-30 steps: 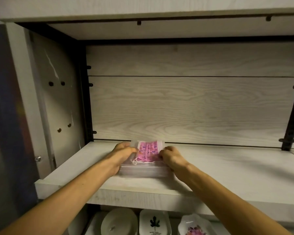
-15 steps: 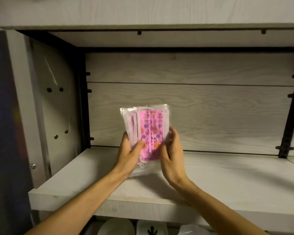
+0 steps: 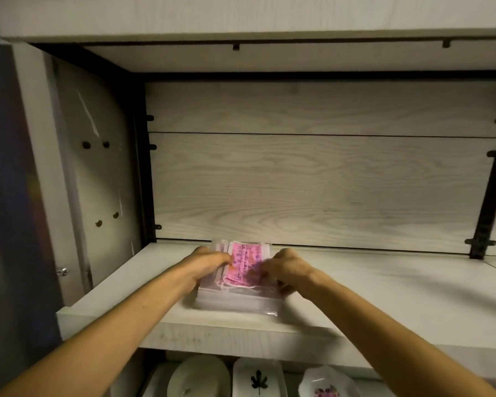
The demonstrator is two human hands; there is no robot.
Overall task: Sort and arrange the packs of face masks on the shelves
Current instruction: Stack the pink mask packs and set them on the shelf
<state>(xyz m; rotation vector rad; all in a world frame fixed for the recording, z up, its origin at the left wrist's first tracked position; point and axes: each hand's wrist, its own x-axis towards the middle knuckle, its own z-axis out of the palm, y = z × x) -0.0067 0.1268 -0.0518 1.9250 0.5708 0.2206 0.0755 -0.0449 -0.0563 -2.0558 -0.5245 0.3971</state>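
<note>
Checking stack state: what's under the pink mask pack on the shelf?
The pink mask pack lies on what looks like further clear packs resting on the shelf. How many cannot be told; left hand and right hand cover both sides.

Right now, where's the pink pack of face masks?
In the head view the pink pack of face masks lies flat on the wooden shelf, left of centre near the back panel, between the left hand and right hand.

One clear pack of pink face masks (image 3: pixel 242 267) lies at the centre of the frame, two hands on it — left hand (image 3: pixel 209 263), right hand (image 3: pixel 284 267). Along the bottom edge, at least three dishes (image 3: pixel 199 378) — the count there is uncertain.
</note>
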